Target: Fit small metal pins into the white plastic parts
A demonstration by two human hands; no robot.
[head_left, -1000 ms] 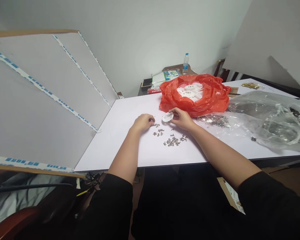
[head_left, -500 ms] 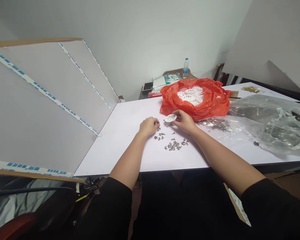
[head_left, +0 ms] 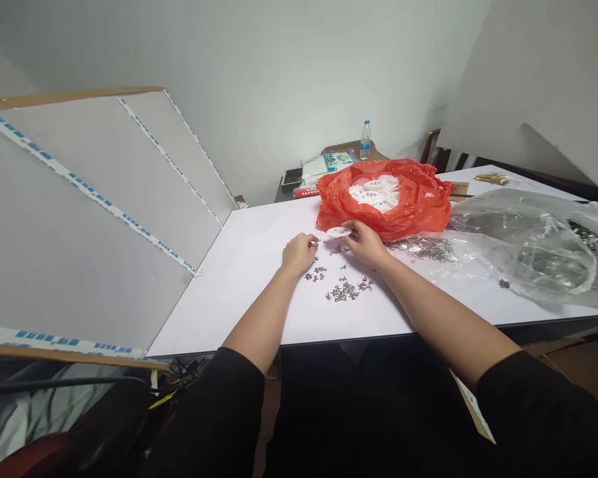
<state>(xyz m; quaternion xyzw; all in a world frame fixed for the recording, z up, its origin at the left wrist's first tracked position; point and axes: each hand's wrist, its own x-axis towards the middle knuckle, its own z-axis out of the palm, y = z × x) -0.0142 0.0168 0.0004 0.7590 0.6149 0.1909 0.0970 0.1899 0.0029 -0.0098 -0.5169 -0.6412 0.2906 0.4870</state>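
My right hand (head_left: 367, 243) grips a round white plastic disc (head_left: 337, 232) by its right edge, tilted nearly edge-on above the table. To the left of the disc, my left hand (head_left: 299, 251) is closed in a pinch on a small metal piece (head_left: 317, 241) whose shape is too small to make out. Below both hands a pile of small metal pieces (head_left: 343, 291) lies on the white table, with smaller clusters (head_left: 318, 271) around it. Just beyond my right hand sits a red plastic bag (head_left: 418, 206), its mouth spread around several white plastic discs (head_left: 376, 192).
Clear plastic bags (head_left: 518, 245) with metal parts lie on the right of the white table (head_left: 214, 305). A tall grey panel (head_left: 94, 199) with taped seams borders the left side. Behind the table stand a water bottle (head_left: 365, 141) and some packets (head_left: 329, 166).
My right hand has turned the disc from showing its face to almost edge-on. My left hand has shifted slightly, and a small piece now shows at its fingertips. The view has shifted a little.
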